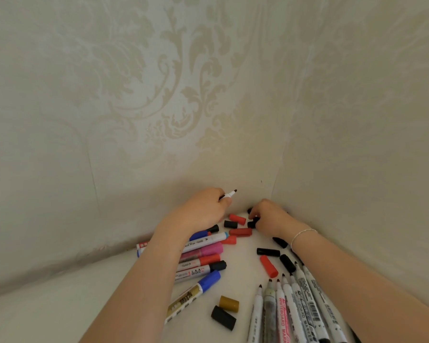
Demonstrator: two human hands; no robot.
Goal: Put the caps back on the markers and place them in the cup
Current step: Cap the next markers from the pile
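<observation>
We see our left hand (pixel 203 209) at about eleven o'clock from the middle of the white desk (pixel 243 276), its fingers clamped on an uncapped marker (pixel 229 194) whose dark tip points up and to the right toward the wall corner. Our right hand (pixel 268 215), with a thin bracelet (pixel 302 235) on its wrist, lies at one o'clock, its curled fingers pinching a black cap (pixel 252 224) among the loose caps. Just between the two hands lie red caps (pixel 237 219) and another black cap (pixel 230 224). Under the left forearm, toward nine o'clock, a row of capped markers (pixel 203 258) lies side by side, pink, red, black and blue-capped. At five o'clock a fan of uncapped whiteboard markers (pixel 290 310) points its tips away from us, with a red cap (pixel 268 266) and black caps (pixel 268 252) just beyond the tips. At six o'clock a gold cap (pixel 228 303) and a large black cap (pixel 223 318) lie touching. We see no cup in view.
</observation>
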